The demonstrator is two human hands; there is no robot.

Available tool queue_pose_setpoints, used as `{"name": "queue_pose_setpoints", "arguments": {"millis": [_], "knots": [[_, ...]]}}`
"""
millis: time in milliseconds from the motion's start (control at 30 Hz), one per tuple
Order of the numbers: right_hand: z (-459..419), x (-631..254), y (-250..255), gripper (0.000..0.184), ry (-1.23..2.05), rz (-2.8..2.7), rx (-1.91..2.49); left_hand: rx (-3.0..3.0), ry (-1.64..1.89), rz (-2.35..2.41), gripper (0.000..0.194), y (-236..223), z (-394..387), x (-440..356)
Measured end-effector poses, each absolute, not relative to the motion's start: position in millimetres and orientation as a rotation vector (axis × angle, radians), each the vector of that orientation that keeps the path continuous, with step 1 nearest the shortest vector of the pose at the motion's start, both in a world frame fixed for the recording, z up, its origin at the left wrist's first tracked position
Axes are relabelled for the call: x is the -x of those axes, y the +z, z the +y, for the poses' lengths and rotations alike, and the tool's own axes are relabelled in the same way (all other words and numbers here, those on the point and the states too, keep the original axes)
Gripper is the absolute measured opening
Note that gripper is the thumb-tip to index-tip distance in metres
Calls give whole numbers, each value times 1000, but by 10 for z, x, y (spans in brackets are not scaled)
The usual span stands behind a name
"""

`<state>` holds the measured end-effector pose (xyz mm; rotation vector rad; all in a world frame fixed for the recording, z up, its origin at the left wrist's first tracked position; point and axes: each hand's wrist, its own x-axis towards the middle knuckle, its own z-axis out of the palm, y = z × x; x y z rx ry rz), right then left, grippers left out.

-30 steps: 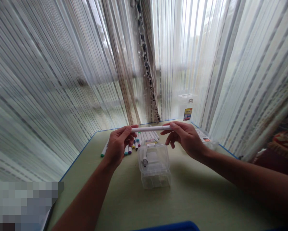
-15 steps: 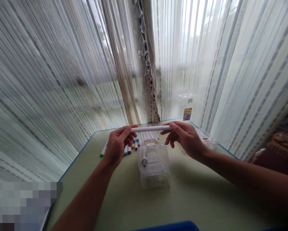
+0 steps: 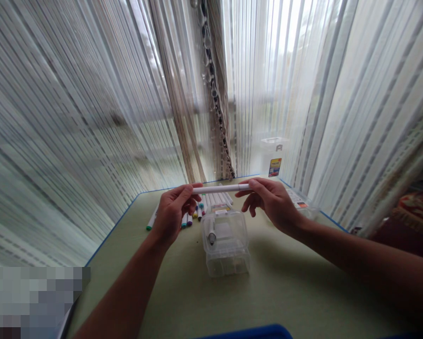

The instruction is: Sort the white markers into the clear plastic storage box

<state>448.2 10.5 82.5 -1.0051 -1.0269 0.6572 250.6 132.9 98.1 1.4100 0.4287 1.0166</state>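
Observation:
A white marker [image 3: 220, 189] is held level above the table, stretched between my two hands. Its left end is pinched by my left hand [image 3: 174, 207], thumb on top. My right hand [image 3: 271, 202] pinches the right end near a seam, its lower fingers loosely curled. Both tips of the marker are hidden by the fingers. Below stands a small clear plastic box [image 3: 227, 263] with a grey-tipped, pen-like piece [image 3: 211, 233] on or in its upper part; I cannot tell which. Behind it lie several white markers [image 3: 214, 200] with coloured ends, partly covered by my left hand.
A clear case [image 3: 273, 157] with a yellow label stands at the back right, a clear tray-like part [image 3: 303, 202] before it. The pale green table [image 3: 275, 292] has a blue edge. String curtains [image 3: 91, 94] hang behind. A blue object [image 3: 253, 332] shows at the front edge.
Both hands keep the same hold on the marker, with almost no movement. The view has shifted very slightly.

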Motion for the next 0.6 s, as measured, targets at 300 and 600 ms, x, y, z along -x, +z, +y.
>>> {"name": "queue_pose_setpoints", "arguments": {"millis": [300, 600], "knots": [[101, -4486, 813, 26, 659, -1024, 1020, -1410, 1021, 427, 29, 989, 1324, -2510], [114, -4481, 810, 23, 684, -988, 1032, -1424, 1015, 423, 24, 980, 1321, -2510]]}}
